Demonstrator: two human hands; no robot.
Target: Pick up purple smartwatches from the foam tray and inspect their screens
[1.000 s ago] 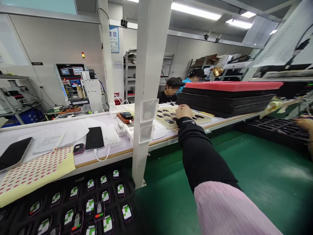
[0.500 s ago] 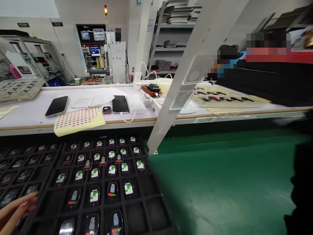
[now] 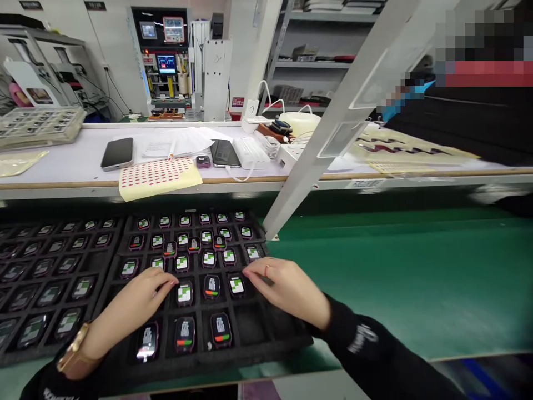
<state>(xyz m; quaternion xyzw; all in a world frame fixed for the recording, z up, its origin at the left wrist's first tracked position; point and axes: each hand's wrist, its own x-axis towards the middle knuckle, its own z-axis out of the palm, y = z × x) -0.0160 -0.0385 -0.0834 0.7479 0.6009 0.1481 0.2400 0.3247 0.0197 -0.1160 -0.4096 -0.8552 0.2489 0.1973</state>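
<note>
A black foam tray (image 3: pixel 250 325) with many cells lies in front of me on the green belt. Several small watch bodies with lit screens (image 3: pixel 211 286) sit in its cells. My left hand (image 3: pixel 137 297) rests on the tray with its fingers curled down, the tips next to a watch body (image 3: pixel 184 293). My right hand (image 3: pixel 285 286) lies on the tray's right part, fingers stretched toward a watch body with a green and white screen (image 3: pixel 236 285). Neither hand holds anything. A gold watch is on my left wrist.
A second black tray (image 3: pixel 50 266) lies to the left. Behind the trays runs a white shelf (image 3: pixel 62 166) with two phones, a yellow sheet of red dot stickers (image 3: pixel 160 176), papers and chargers. A slanted white post (image 3: pixel 333 116) rises right of centre. A person sits far right.
The view has swung from the far right shelf down to the tray. My right hand has come back from the shelf onto the tray, and my left hand moved in from the left edge.
</note>
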